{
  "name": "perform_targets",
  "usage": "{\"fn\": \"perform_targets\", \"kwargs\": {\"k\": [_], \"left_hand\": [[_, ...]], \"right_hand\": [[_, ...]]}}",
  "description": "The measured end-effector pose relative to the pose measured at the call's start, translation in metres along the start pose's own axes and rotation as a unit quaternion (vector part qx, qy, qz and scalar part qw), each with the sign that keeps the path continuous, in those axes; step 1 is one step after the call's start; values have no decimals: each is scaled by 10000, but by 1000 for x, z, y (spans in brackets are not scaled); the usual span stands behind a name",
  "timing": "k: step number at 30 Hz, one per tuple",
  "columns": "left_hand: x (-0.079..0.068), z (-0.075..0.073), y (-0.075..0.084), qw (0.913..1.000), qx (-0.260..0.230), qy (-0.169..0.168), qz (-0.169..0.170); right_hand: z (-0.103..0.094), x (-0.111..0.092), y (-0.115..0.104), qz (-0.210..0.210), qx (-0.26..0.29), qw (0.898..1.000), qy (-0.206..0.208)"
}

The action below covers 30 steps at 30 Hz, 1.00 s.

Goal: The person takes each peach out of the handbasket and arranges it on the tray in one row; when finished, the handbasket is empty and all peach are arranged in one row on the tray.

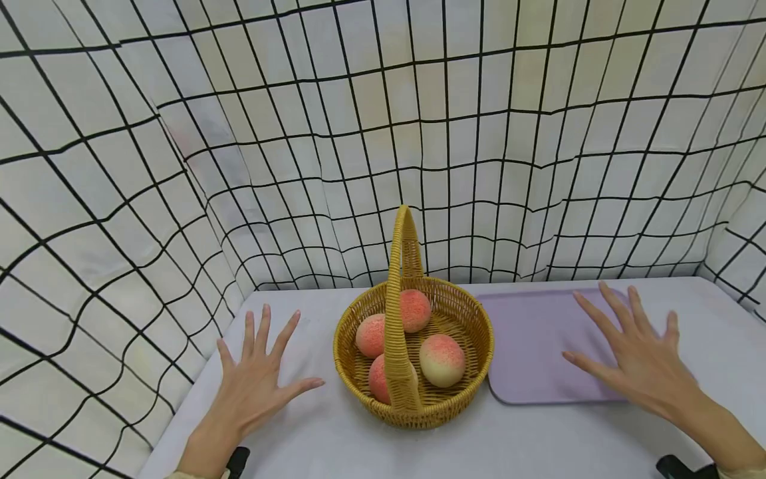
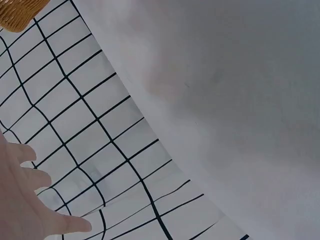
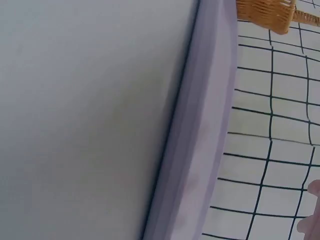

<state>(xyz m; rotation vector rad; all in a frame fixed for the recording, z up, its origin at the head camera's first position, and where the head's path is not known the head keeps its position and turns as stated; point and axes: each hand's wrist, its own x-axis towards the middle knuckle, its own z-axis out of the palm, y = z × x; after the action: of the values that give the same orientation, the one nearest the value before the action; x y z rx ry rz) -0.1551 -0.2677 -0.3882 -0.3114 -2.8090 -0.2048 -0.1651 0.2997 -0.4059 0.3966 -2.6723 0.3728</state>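
Observation:
A yellow wicker basket (image 1: 473,392) with a tall arched handle (image 1: 395,332) stands mid-table, with several peaches in it. One peach (image 1: 442,360) lies right of the handle and another peach (image 1: 415,311) sits at the back; the handle partly covers the front-left peach (image 1: 380,379). To the basket's left, the left hand (image 1: 254,379) is spread, fingers straight, holding nothing. The right hand (image 1: 640,362), also spread and holding nothing, is over the right part of a flat lilac tray (image 1: 532,352). Only some fingers (image 2: 37,177) show in the left wrist view.
A white cloth covers the table (image 1: 311,446). White walls with a black grid (image 1: 467,146) rise behind it and on both sides. The tray's raised edge (image 3: 192,140) crosses the right wrist view, with part of the basket (image 3: 267,12) beyond it.

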Motion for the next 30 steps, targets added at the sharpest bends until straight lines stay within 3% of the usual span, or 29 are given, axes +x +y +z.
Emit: {"fn": "perform_targets", "kwargs": {"k": [4,7,9,12,15,17,20,27,30], "left_hand": [[9,1,9,9991,-357,12,232],[13,2,18,9949,-956,-35,308],[14,4,26,9876,-1541,-89,286],[17,7,38,9618,-2724,-226,165],[22,12,48,9251,-3783,-340,-29],[26,15,53,9043,-4244,-435,-163],[32,21,56,8889,-4528,-618,-326],[40,30,56,8813,-4560,-1134,-499],[38,32,54,8692,-4713,-1387,-549]], "right_hand": [[-3,0,-6,-40,228,9996,178],[-3,5,-20,-185,698,9969,301],[-3,11,-34,-286,1131,9927,320],[-5,19,-61,-392,1751,9835,248],[-7,29,-88,-590,2218,9732,139],[-5,36,-103,-794,2429,9668,88],[-3,48,-122,-1135,2686,9565,-36],[10,73,-144,-1693,3402,9210,-863],[19,80,-146,-1765,3687,9039,-1258]]}}
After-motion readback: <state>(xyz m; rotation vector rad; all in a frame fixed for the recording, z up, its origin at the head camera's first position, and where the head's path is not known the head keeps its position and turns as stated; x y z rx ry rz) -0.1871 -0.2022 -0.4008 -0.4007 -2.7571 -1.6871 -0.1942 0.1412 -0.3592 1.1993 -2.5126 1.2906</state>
